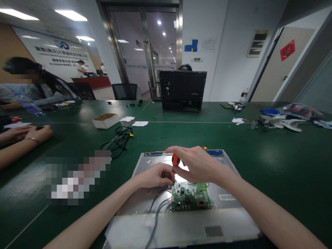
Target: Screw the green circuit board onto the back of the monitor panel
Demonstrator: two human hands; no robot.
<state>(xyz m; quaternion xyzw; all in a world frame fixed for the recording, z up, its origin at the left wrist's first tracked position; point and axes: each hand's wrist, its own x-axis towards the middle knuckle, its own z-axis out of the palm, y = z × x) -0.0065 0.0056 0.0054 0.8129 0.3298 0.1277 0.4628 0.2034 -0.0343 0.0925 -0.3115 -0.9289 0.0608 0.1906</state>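
Observation:
A screwdriver with an orange and black handle (pixel 175 159) stands roughly upright in my right hand (pixel 198 162), whose fingers close around its top. Below it, my left hand (pixel 157 175) is closed, fingertips together at the upper left corner of a green circuit board (pixel 190 196). What those fingertips pinch, if anything, is hidden, and so is the screwdriver's tip. The board lies on the silver metal back of a flat display panel (pixel 225 216). Grey cables (pixel 155 221) run from the board's left side toward me. A blue strip board (pixel 216 153) lines the panel's far edge.
Black cables (pixel 120 140) and an open white box (pixel 105 121) lie to the left on the green table (pixel 272 173). A black monitor housing (pixel 183 90) stands across from me. Another person's hands (pixel 36 133) rest at the left. Plastic bags (pixel 298 111) sit at the far right.

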